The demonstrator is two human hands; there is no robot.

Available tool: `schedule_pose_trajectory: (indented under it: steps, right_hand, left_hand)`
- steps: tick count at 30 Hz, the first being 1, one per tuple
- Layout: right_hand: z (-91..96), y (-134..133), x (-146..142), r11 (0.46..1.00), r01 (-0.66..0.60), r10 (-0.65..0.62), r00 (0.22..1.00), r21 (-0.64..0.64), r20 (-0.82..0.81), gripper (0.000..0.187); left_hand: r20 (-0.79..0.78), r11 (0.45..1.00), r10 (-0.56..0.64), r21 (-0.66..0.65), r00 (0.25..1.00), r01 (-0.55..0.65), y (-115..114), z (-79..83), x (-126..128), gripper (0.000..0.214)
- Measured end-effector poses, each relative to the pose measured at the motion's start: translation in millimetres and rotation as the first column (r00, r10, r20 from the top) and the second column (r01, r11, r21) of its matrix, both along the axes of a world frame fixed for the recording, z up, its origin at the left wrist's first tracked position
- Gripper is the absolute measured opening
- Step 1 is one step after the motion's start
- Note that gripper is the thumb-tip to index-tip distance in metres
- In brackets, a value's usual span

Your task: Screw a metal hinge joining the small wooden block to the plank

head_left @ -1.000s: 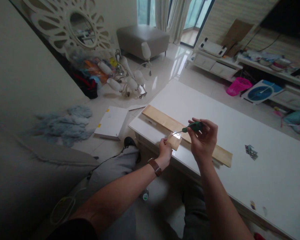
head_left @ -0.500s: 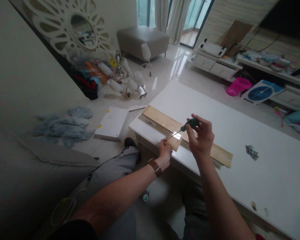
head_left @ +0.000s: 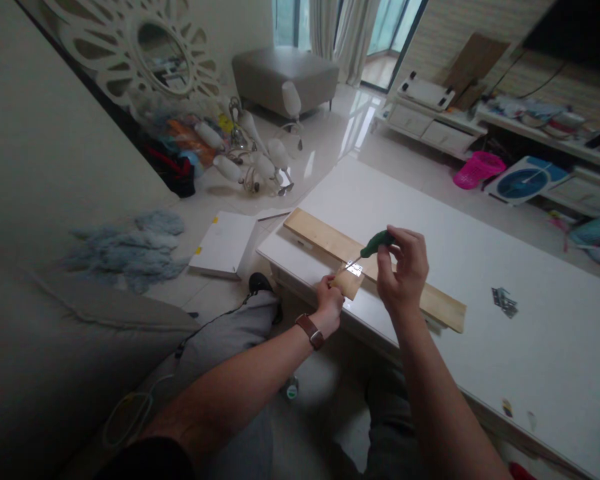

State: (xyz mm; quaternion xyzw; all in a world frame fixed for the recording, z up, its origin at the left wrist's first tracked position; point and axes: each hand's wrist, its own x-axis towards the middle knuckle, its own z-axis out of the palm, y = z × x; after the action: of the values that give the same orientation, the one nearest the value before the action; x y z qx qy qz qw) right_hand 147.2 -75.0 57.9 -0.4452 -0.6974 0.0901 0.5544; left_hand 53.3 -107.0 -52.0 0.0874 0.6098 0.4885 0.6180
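Note:
My right hand point(head_left: 404, 270) is closed on the green handle of a screwdriver point(head_left: 376, 244). Its shaft slants down to the left, with the tip at a shiny metal hinge point(head_left: 353, 269). A short wooden piece point(head_left: 347, 285) lies by the hinge, its near end gripped by my left hand point(head_left: 330, 299). Behind it, a long wooden board point(head_left: 320, 235) runs across the front of the white table point(head_left: 480, 247); the hinge sits where the two pieces meet. Whether a screw is under the tip is too small to tell.
A small pile of metal hinges point(head_left: 504, 302) lies on the table to the right. A flat white box point(head_left: 224, 244) and a grey-blue cloth point(head_left: 130, 250) are on the floor at left. Beyond stand a chandelier point(head_left: 260, 157) and a pink basket point(head_left: 479, 170).
The screwdriver handle has turned and tilted slightly in my right hand, whose fingers have shifted around its end. My left hand stays on the short wooden piece.

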Motion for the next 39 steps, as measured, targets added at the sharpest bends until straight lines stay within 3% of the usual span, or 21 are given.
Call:
schedule_pose_trajectory:
  steps: [3,9,15,21,26,32,37,39]
  right_hand:
    - [2.9,-1,-1,1.0,-0.006,0.005,0.999,0.026,0.051,0.043]
    - [5.7,0,-3,0.989,0.118,-0.124,0.989,0.088,0.075,0.029]
    - [3.7,-1,-3,0.998,0.03,-0.033,0.999,0.051,0.043,0.042]
    - [2.5,1,-1,0.986,0.145,-0.148,0.988,0.086,0.032,0.025]
    - [2.5,1,-2,0.997,0.023,-0.026,0.999,0.072,0.044,0.037]
    - [3.4,0,-2,0.973,0.187,-0.198,0.978,0.138,0.071,0.022]
    - [2.7,1,-2,0.996,0.055,-0.061,0.994,0.067,0.09,0.041]
    - [1.7,2,-3,0.994,0.051,-0.06,0.994,0.095,0.094,0.039]
  left_hand:
    - [-0.002,1.0,0.008,-0.002,1.0,-0.008,0,0.7,0,0.044]
    - [0.014,1.0,0.01,-0.02,1.0,-0.009,0,5.0,0,0.036]
    - [0.007,1.0,0.011,-0.009,1.0,-0.011,1,1.2,0,0.041]
    - [0.02,1.0,0.019,-0.01,1.0,-0.019,1,2.6,-1,0.04]
    - [0.018,1.0,0.025,-0.013,1.0,-0.025,0,4.1,-1,0.037]
    - [0.039,0.998,0.059,0.013,0.998,-0.059,2,-2.2,1,0.038]
    - [0.122,0.994,0.105,0.017,0.987,-0.108,4,-10.1,5,0.035]
    - [0.135,0.992,0.123,0.021,0.983,-0.127,4,-11.6,5,0.035]
